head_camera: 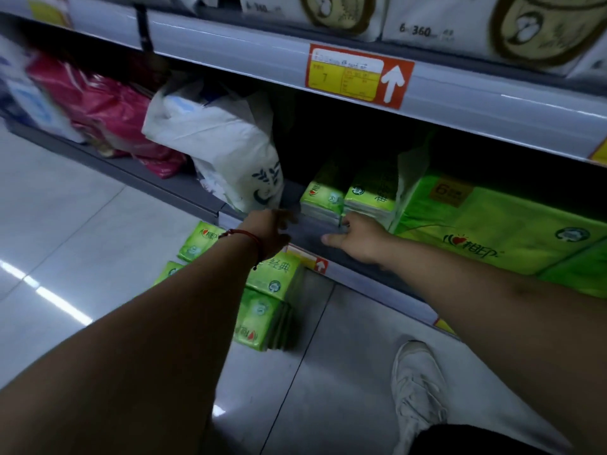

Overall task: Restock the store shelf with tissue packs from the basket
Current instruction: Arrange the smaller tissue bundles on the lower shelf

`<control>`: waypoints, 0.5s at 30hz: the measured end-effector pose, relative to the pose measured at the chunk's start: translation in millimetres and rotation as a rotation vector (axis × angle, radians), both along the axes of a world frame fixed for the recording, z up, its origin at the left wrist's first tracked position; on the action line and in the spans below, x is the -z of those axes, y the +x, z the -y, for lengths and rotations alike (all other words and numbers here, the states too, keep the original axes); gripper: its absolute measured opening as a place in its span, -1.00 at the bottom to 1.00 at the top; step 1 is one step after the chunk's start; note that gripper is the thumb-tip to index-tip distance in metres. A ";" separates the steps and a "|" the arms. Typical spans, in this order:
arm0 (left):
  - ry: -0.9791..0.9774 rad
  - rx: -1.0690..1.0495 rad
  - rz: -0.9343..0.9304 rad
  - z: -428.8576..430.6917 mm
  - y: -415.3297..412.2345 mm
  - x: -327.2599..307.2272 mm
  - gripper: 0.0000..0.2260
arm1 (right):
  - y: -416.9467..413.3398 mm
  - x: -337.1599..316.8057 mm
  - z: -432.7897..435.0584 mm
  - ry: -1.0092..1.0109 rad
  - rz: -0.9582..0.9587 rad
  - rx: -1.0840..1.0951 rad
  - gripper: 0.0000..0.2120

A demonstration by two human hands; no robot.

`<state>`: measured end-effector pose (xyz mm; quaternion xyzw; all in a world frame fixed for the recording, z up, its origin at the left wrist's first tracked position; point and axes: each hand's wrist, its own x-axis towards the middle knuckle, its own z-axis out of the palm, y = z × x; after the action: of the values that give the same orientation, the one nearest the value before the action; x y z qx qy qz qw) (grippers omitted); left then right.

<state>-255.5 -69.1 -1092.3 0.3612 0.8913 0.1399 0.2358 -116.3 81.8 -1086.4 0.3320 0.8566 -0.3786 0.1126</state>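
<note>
Two short stacks of small green tissue packs stand side by side on the bottom shelf point(307, 234), the left stack point(323, 197) and the right stack point(372, 195). My right hand point(359, 239) rests on the shelf's front edge. Its fingertips touch the base of the stacks and its thumb points left. My left hand point(267, 231), with a red string on the wrist, hovers blurred at the shelf edge just left of the stacks, fingers apart and holding nothing. More green tissue packs point(266, 310) lie piled on the floor under my left forearm. No basket is in view.
A large green multipack point(492, 231) fills the shelf right of the stacks. A white bagged pack point(230, 149) and pink packs point(108, 106) sit to the left. The upper shelf rail point(230, 50) with an orange price tag point(358, 75) overhangs. My white shoe point(417, 389) is on the tiled floor.
</note>
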 end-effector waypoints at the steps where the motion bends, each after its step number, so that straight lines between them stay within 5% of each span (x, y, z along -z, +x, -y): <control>1: -0.024 -0.034 -0.009 17.7 -6.2 -2.9 -0.61 | -2.8 -1.9 10.4 -0.017 0.010 -0.012 -0.37; 11: -0.372 -0.429 0.055 172.2 -73.5 15.1 -0.44 | -39.4 26.7 124.3 -0.354 0.198 0.062 -0.66; 15: -0.383 -0.525 0.183 195.5 -91.5 32.6 -0.39 | -38.8 54.6 148.9 -0.478 0.347 0.241 -0.53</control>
<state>-347.0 -264.5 -1124.9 0.0542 0.9391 0.0576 0.3343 -155.2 -67.1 -1141.0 0.4549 0.6657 -0.5176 0.2864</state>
